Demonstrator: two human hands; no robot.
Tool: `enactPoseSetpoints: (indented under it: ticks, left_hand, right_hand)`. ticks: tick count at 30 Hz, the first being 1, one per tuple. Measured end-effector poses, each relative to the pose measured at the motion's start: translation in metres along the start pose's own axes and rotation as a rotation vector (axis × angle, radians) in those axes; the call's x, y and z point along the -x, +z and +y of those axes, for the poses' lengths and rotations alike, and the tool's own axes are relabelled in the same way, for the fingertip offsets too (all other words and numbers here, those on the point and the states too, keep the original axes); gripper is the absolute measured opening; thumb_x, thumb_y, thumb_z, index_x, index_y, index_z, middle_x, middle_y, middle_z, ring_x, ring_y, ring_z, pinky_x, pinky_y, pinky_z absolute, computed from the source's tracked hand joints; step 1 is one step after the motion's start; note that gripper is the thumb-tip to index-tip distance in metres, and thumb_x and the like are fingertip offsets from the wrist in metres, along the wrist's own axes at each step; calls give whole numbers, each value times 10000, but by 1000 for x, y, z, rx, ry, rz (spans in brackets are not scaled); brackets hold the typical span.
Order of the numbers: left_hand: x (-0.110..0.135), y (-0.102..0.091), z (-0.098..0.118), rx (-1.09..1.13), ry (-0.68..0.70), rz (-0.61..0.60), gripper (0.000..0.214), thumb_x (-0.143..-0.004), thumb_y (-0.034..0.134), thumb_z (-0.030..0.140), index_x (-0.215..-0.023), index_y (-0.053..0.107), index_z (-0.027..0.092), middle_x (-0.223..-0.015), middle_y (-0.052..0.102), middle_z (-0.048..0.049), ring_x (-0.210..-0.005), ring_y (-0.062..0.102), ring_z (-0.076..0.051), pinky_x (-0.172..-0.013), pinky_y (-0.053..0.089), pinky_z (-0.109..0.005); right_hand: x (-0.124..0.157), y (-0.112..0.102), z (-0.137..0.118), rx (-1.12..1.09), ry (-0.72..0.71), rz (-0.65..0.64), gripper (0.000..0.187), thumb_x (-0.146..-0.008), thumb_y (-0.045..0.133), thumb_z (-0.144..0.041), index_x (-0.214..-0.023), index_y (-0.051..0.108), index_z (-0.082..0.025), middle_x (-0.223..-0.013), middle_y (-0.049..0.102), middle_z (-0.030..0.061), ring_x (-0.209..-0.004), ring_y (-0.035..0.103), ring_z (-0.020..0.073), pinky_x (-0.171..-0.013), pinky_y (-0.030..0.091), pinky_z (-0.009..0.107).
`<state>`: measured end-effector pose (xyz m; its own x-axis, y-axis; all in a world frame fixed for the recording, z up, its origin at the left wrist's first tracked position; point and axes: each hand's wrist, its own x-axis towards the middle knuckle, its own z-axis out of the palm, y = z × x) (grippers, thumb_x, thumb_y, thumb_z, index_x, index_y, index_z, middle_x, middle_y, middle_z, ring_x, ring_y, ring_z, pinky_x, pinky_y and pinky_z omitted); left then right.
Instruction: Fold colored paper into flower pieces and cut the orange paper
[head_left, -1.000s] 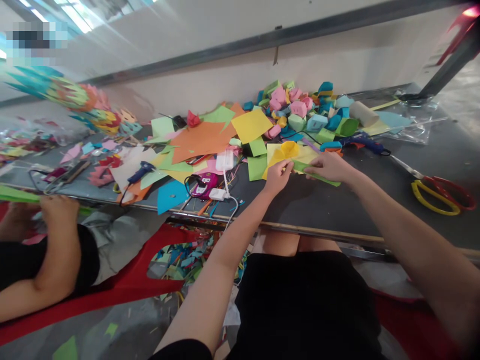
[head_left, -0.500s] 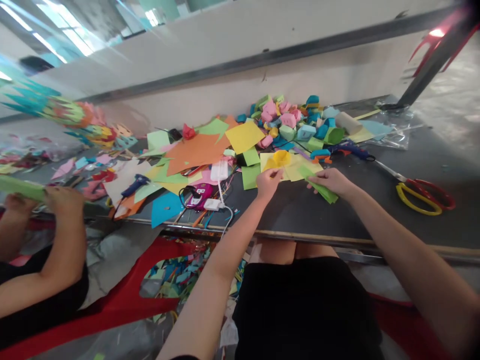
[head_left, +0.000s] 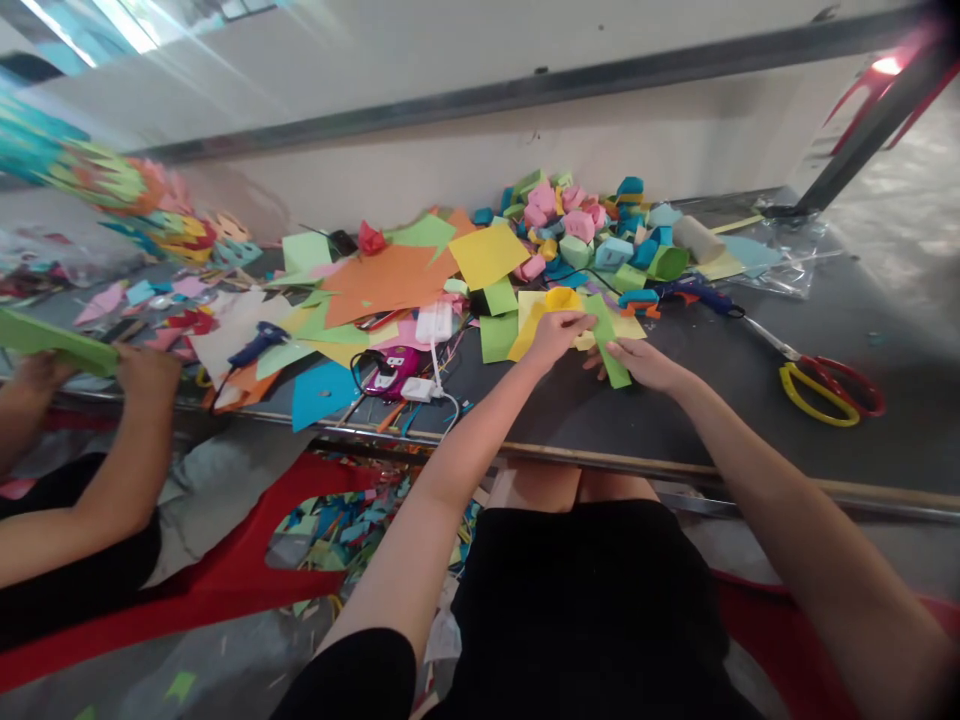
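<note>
My left hand [head_left: 556,334] and my right hand [head_left: 640,362] meet over the dark table [head_left: 750,430]. Between them stands a narrow folded green paper strip [head_left: 607,341], running from the left fingertips down to the right fingers. Both hands pinch it. Just behind the left hand lies a yellow paper sheet [head_left: 537,312] with a curled yellow piece [head_left: 562,298] on it. A green square [head_left: 498,336] lies to the left of the hands.
A heap of folded coloured paper pieces [head_left: 585,230] sits at the back. Orange sheets [head_left: 382,280], a glue gun [head_left: 694,291], a second glue gun [head_left: 259,343], yellow-and-red scissors [head_left: 825,380] and a white charger [head_left: 420,388] lie around. Another person's hands [head_left: 142,365] hold green paper at left.
The green strip has turned from lying slantwise under my right hand to standing nearly upright between both hands. My left hand came off the yellow sheet and closed on its top.
</note>
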<state>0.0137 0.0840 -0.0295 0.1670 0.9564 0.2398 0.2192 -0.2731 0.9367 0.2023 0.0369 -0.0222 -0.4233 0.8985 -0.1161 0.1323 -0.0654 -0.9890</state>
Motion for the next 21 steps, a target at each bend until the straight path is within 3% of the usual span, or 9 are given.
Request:
enactPoseSetpoints:
  ticks: [4, 9, 15, 18, 21]
  left_hand:
    - [-8, -11, -1, 182, -95, -24, 278, -923, 692, 416, -856, 697, 146, -741, 665, -14, -619, 537, -85, -507, 405, -214]
    - [1, -3, -7, 225, -93, -265, 439, -852, 771, 501, -634, 600, 161, -590, 554, 19, -552, 515, -75, -548, 434, -224]
    - [1, 0, -15, 308, -93, -161, 533, -846, 750, 580, -585, 532, 170, -554, 528, 30, -496, 457, -54, -494, 397, -199]
    - [3, -2, -10, 304, -79, -176, 500, -807, 774, 595, -639, 582, 165, -616, 584, 17, -548, 511, -64, -506, 427, -191]
    - [6, -2, -7, 280, -86, -219, 414, -794, 798, 528, -703, 639, 156, -672, 626, 6, -615, 565, -81, -562, 478, -204]
  right_hand:
    - [1, 2, 3, 36, -49, 38, 563, -746, 771, -722, -825, 740, -165, -801, 797, 99, -620, 708, 156, -675, 610, 300]
    - [2, 10, 4, 37, -63, 112, 511, -735, 801, -693, -770, 726, -188, -706, 771, 64, -587, 698, 163, -648, 620, 315]
    - [2, 15, 6, 69, -53, 218, 426, -750, 826, -600, -771, 739, -184, -813, 792, 78, -572, 701, 154, -602, 607, 296]
    - [0, 16, 8, 66, -60, 292, 451, -725, 823, -622, -750, 725, -182, -770, 779, 75, -506, 668, 139, -524, 574, 275]
    - [1, 17, 9, 40, -56, 288, 477, -716, 816, -647, -767, 723, -182, -743, 769, 76, -500, 656, 135, -523, 576, 281]
